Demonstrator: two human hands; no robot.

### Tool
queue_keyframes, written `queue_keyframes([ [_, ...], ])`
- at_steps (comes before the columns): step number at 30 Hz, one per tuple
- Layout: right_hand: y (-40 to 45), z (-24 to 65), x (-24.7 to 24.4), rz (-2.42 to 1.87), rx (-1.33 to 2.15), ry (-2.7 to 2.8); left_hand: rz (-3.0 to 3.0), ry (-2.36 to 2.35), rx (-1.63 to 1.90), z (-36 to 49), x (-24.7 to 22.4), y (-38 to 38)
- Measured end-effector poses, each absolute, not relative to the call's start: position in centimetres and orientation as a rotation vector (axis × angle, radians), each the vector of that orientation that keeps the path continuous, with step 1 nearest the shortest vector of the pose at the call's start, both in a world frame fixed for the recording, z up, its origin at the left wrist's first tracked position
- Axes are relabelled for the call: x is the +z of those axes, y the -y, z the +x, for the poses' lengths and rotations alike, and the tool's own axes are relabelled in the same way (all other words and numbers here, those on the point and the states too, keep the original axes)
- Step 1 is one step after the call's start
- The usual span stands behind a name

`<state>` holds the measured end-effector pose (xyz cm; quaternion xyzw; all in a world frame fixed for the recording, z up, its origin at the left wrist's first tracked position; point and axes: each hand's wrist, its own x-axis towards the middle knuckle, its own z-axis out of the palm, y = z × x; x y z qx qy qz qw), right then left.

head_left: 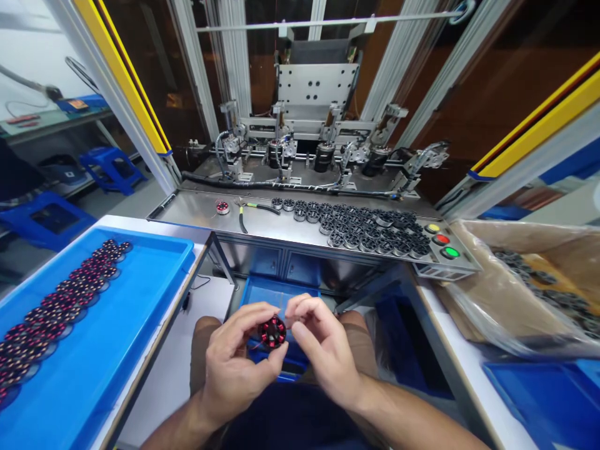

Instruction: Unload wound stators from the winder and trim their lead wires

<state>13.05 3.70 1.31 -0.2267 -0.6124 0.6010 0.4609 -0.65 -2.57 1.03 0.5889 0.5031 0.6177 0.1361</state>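
My left hand (241, 353) holds a motor stator (272, 332) between thumb and fingers above my lap. The stator is a dark ring wound with red wire, its face turned up towards me. Thin wire ends show beside it. My right hand (323, 347) is close against the stator's right side, fingers curled and thumb bent in; whatever the fingertips pinch is too small to make out. On the metal bench ahead lie one red-wound stator (222, 207) and cutting pliers (257, 208) with black and green handles. Many bare dark stators (360, 226) stand in rows to their right.
A blue tray (154, 275) on the left holds rows of red-wound stators (70, 294). At right stands a plastic-lined carton (473, 281) of grey parts. Yellow, red and green buttons (441, 239) sit on the bench's right end. A winding machine (319, 150) stands behind.
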Motion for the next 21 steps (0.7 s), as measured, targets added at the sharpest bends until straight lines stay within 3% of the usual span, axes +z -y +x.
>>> queue_keyframes([
  [5,-3.9,12.8,2.1,-0.563,1.336,1.581,1.801,-1.49,1.812,-0.7,0.9,2.6],
  [16,-4.1,12.6,1.8,-0.612,1.608,1.445,1.4,-1.379,1.824,-1.0,0.9,2.8],
  [21,-3.8,13.1,1.8,-0.593,1.487,1.524,1.346,-1.357,1.827,-1.4,1.0,2.9],
])
